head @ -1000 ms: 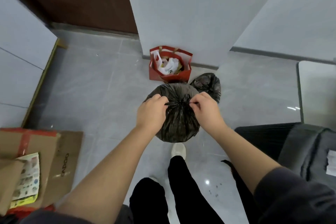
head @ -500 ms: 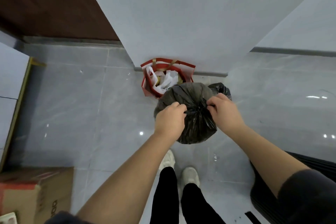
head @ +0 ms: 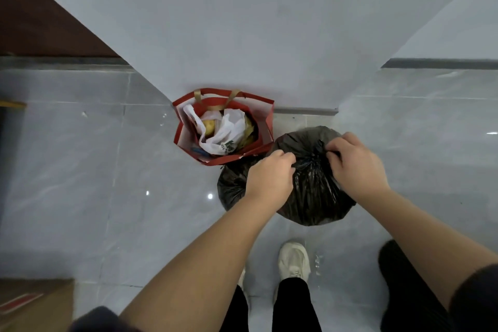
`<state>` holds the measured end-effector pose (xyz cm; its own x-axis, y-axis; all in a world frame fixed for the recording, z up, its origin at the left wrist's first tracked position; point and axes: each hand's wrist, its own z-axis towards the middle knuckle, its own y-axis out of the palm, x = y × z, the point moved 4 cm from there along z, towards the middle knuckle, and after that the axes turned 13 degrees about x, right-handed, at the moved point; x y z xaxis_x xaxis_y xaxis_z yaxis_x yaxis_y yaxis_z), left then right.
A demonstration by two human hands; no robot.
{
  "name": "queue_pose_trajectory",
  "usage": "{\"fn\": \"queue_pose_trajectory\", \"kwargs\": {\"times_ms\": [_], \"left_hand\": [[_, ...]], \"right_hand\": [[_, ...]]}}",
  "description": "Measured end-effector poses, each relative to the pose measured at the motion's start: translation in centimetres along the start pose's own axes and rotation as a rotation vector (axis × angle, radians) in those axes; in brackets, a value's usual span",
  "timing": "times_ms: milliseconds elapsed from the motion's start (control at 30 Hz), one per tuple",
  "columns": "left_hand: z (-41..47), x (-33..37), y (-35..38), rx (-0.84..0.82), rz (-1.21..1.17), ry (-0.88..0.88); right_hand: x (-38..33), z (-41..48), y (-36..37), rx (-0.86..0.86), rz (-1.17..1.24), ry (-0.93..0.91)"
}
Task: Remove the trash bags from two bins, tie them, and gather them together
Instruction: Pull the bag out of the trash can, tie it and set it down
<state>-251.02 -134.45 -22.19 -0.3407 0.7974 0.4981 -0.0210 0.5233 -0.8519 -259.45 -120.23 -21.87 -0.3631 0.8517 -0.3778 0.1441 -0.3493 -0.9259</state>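
A full black trash bag [head: 314, 191] hangs in front of me, its neck gathered into a knot at the top. My left hand [head: 269, 178] pinches the bag's neck from the left. My right hand [head: 353, 163] pinches it from the right. A second black trash bag [head: 231, 186] lies on the floor just behind and to the left, partly hidden by my left hand and the first bag.
A red paper bag [head: 186, 137] holding white plastic and scraps stands against the white wall corner [head: 256, 35]. A cardboard box [head: 35, 304] sits at the bottom left. My shoes [head: 293, 261] stand on the grey tiled floor [head: 80, 183]; something dark [head: 398, 277] is at the right.
I have stepped closer to the wall, carrying the bag rightward. It now hangs beside the red paper bag, over the second black bag. Both hands keep their pinch on the neck.
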Motion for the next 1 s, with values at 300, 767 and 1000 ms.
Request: {"fn": "queue_pose_trajectory", "kwargs": {"times_ms": [300,767,1000], "left_hand": [[5.7,0.0,8.7,-0.028,0.025,-0.060],[9.6,-6.4,18.2,0.001,0.039,-0.162],[7.6,-6.5,18.5,-0.227,0.083,-0.043]], "right_hand": [[7.0,2.1,5.5,-0.022,0.018,0.067],[10.6,4.2,18.0,-0.098,0.091,0.141],[10.8,2.4,17.1,-0.152,0.090,0.136]]}}
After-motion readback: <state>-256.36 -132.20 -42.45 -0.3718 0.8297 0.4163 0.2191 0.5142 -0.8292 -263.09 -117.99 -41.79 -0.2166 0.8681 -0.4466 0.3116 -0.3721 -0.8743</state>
